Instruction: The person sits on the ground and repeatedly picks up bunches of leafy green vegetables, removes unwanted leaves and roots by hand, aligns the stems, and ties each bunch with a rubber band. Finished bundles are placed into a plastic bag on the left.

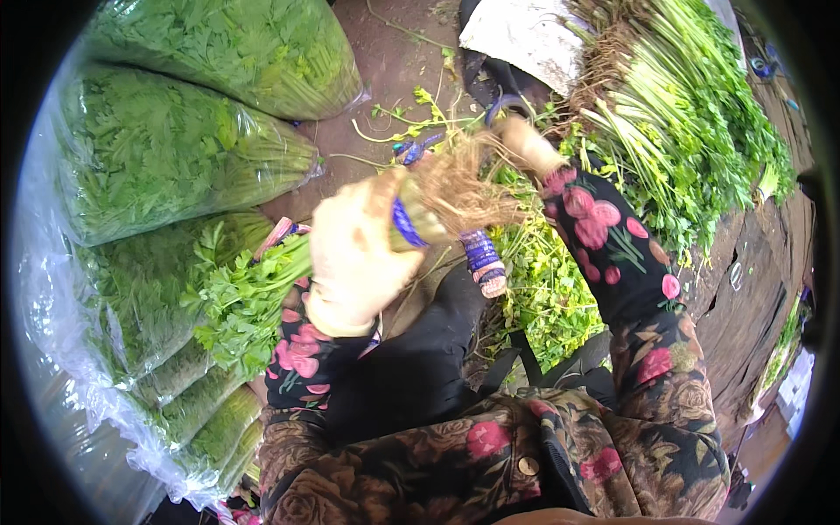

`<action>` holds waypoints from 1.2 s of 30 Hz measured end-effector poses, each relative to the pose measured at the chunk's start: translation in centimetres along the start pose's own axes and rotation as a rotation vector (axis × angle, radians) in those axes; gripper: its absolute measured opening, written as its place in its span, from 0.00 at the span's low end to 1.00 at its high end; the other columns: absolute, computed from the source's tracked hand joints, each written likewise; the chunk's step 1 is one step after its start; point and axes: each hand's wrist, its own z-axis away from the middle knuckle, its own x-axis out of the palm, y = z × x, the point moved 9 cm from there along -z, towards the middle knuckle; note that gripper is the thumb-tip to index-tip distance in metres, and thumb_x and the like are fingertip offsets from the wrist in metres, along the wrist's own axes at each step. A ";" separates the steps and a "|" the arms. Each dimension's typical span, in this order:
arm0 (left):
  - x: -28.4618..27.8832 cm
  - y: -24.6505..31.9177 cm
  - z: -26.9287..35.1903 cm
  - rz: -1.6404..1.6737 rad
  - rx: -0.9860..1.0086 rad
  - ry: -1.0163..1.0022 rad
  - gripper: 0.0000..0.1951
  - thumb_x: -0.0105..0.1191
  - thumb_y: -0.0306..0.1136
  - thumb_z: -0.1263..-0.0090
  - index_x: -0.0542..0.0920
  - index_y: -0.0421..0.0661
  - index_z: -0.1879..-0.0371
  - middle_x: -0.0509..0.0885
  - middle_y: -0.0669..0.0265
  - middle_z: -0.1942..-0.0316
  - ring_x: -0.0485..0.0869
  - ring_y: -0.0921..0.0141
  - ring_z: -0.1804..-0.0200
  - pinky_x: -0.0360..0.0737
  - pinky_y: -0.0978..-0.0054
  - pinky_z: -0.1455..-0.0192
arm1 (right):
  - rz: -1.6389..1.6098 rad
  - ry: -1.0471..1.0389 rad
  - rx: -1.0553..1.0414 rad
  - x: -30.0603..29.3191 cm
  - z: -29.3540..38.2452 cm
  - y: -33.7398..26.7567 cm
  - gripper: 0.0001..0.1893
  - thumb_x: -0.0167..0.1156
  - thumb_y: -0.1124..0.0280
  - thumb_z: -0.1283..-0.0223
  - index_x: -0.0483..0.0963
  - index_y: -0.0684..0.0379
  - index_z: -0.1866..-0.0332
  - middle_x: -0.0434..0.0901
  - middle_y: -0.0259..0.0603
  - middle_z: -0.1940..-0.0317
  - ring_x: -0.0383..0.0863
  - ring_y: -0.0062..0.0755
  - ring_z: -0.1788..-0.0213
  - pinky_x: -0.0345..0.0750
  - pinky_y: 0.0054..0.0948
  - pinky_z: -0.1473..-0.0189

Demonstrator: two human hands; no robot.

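Note:
My left hand [364,252] grips a bundle of leafy celery [246,295] by its stems. The leaves hang to the left over my sleeve, and the brown roots [469,187] point right. A purple tape band [407,223] sits around the stems beside my fingers. Just beyond the roots is my right hand [530,147], blurred by motion. Its fingers meet a ring that looks like a roll of tape [509,102]; they seem closed on it, though the blur hides the exact grip.
Clear plastic bags of celery [177,151] are stacked on the left. Loose rooted celery [682,125] lies in a heap at right, near a white sheet [525,39]. Yellowish trimmings [545,282] cover ground between my legs. A purple-and-pink wrapped piece [484,262] stands near my knee [459,295].

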 end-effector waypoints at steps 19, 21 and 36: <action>-22.2 38.2 3.9 1.231 0.270 -0.319 0.39 0.64 0.29 0.48 0.68 0.38 0.31 0.79 0.59 0.39 0.80 0.62 0.38 0.75 0.62 0.31 | -0.685 0.795 -1.056 -22.7 62.4 -17.4 0.51 0.66 0.38 0.41 0.60 0.74 0.27 0.68 0.63 0.31 0.65 0.49 0.26 0.64 0.36 0.26; -22.5 43.4 6.9 1.266 0.377 -0.285 0.37 0.64 0.26 0.46 0.69 0.40 0.32 0.80 0.61 0.40 0.80 0.63 0.40 0.75 0.64 0.32 | -0.528 1.001 -0.994 -21.5 68.5 -14.7 0.48 0.68 0.42 0.41 0.60 0.65 0.24 0.61 0.59 0.26 0.56 0.50 0.21 0.54 0.41 0.22; 3.5 71.5 22.4 0.934 0.598 -0.259 0.38 0.74 0.22 0.45 0.70 0.42 0.33 0.79 0.63 0.41 0.80 0.70 0.44 0.78 0.70 0.39 | -1.480 1.205 -1.003 -19.3 93.1 16.6 0.33 0.76 0.60 0.45 0.72 0.63 0.38 0.83 0.41 0.51 0.82 0.30 0.49 0.78 0.30 0.42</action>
